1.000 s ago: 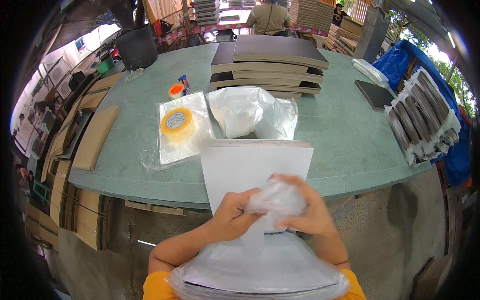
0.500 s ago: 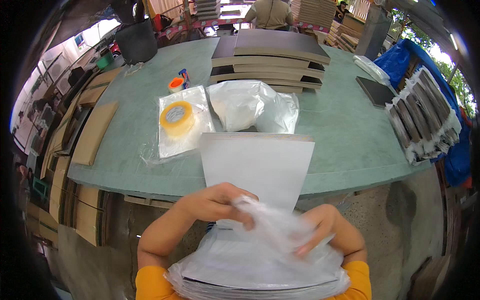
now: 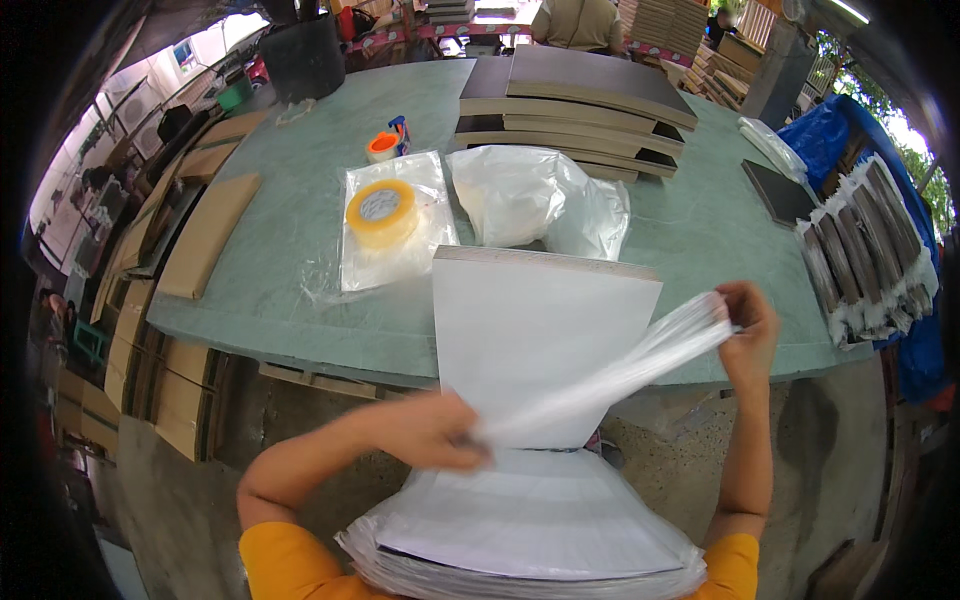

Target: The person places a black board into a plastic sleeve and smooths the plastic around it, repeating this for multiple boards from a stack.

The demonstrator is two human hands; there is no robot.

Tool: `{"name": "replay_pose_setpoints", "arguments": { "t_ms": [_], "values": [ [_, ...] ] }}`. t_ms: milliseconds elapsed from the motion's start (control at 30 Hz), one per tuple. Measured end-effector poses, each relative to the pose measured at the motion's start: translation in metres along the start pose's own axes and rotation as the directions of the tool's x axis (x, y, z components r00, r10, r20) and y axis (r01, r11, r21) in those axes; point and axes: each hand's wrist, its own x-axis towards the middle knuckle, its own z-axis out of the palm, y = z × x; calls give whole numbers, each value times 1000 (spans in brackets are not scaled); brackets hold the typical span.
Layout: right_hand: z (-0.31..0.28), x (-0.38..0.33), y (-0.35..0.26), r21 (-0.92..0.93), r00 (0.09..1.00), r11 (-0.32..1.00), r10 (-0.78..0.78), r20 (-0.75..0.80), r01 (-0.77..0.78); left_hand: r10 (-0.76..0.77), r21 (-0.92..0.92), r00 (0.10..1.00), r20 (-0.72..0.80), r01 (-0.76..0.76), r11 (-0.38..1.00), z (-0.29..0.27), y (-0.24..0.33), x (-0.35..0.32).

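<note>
Nearest of all, a stack wrapped in clear plastic [image 3: 540, 510] sits at the bottom of the view, between the person's yellow sleeves. Just beyond it, the left hand [image 3: 432, 428] has its fingers curled in around one end of a strip of clear plastic film [image 3: 630, 375], though blur hides how firmly they pinch. The right hand [image 3: 750, 330], higher and out to the right, has its fingers closed on the other end, so the film slants between the two hands, in front of a white-faced panel [image 3: 540, 335]. To do this stretch well, I would keep both ends gathered, pull evenly, and ease off if the thin film begins to tear or slip. The panel's top edge overlaps the green worktop [image 3: 270, 250]. Farther back, a large roll of yellowish tape [image 3: 383, 212] lies on a flat clear plastic packet [image 3: 400, 262]; its core bears some print, too small here to make out. Beside it lies a crumpled pale plastic bag [image 3: 540, 198], and past the roll stands a smaller tape roll with an orange core [image 3: 383, 146]. Behind the bag rises a pile of dark-topped panels [image 3: 590, 80], on which I see no legible label; beyond the worktop is another person [image 3: 578, 25].
</note>
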Motion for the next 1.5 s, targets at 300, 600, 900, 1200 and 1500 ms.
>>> {"name": "replay_pose_setpoints", "arguments": {
  "t_ms": [300, 600, 900, 1200, 1500],
  "values": [
    [39, 13, 42, -558, 943, 801, -319, -93, 216, 69, 251, 426, -902, 388, 887, -48, -31, 13],
    [-10, -21, 84, 517, 941, 828, 38, 336, -218, -72, -166, 705, -706, -65, 984, -43, -29, -34],
    [150, -172, 276, 242, 473, 476, 458, 752, -845, -179, -992, 980, 88, 102, 74, 139, -194, -14],
    [64, -85, 117, 148, 813, 883, 329, 481, -445, -220, -99, 905, -365, 197, 975, 32, -56, -24],
    [162, -145, 147, 95, 232, 959, -32, 972, -265, -193, -151, 931, 310, 249, 957, 119, -106, 15]
  ]
}}
